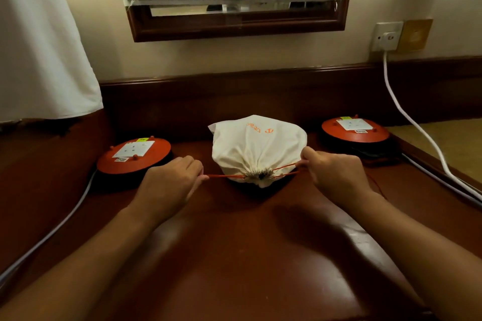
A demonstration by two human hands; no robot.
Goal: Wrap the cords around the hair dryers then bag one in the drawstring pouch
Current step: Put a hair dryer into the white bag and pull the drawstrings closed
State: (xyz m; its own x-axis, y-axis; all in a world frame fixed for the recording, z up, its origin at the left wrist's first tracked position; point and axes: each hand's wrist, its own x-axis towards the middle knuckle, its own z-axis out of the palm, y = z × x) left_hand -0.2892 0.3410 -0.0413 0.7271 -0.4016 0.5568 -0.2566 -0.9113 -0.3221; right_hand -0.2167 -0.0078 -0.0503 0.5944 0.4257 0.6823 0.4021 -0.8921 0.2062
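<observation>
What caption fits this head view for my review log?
Left hand and right hand pull orange drawstrings apart, cinching the cream pouch on the desk.

Pouch (pixel 258 148): cream cloth, orange print on top. Drawstring (pixel 221 176) I'm pulling: orange-red. Desk (pixel 234 255): glossy dark red-brown wood. 10 o'clock reel (pixel 134 155) and 2 o'clock reel (pixel 354 129): orange-red tops, white socket plates, black beneath. Cable (pixel 386 70) at 2 o'clock: white.
</observation>
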